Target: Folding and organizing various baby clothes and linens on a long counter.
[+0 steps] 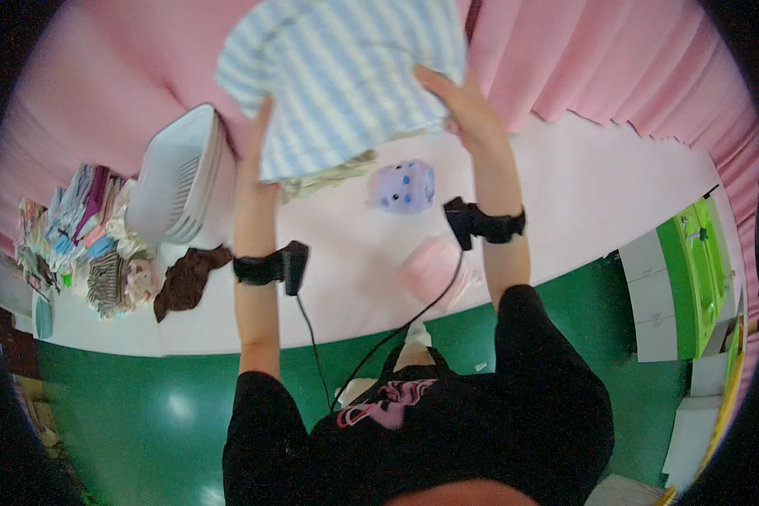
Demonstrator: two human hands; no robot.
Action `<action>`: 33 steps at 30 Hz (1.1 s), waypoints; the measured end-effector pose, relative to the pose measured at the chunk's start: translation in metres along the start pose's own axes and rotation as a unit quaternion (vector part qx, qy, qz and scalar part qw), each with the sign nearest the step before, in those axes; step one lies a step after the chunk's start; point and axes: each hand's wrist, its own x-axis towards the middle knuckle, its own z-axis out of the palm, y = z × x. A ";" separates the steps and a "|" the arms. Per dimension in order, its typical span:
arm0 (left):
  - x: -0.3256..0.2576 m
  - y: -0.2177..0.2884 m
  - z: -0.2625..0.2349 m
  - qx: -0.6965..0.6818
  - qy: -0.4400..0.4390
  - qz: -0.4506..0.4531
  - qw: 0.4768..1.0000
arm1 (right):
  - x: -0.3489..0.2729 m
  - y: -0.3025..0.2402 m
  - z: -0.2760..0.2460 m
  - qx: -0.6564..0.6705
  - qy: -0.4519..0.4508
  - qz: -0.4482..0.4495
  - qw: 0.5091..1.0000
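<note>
Between my two hands a light blue and white striped cloth [346, 93] is held up above the white table, blurred a little by motion. My left hand [260, 156] grips its left edge. On its right side my right hand [472, 110] pinches it, the thumb lying over the front and the other fingers mostly hidden behind. Under the cloth's lower edge a pale green cloth [325, 181] shows in part on the table. Close by lies a lilac, face-like item with blue spots [406, 187]; its kind is unclear.
Left of my arm stand stacked white plastic baskets [181, 177], beside piles of folded clothes [84, 219] and a dark brown cloth [190, 282]. A translucent pink item [438, 270] rests near the table's front edge. Pink curtains [599, 59] hang behind. Black cables [379, 341] run from my wrist straps.
</note>
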 end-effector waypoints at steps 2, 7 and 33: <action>-0.027 0.045 -0.058 0.031 0.008 0.002 0.999 | -0.009 -0.006 0.065 0.033 -0.050 -0.020 0.998; -0.117 0.186 -0.197 0.131 0.066 0.046 0.988 | -0.051 -0.033 0.255 0.106 -0.172 -0.009 0.979; -0.306 0.614 -0.721 0.417 0.431 0.069 0.797 | -0.046 -0.050 0.992 0.339 -0.527 0.040 0.779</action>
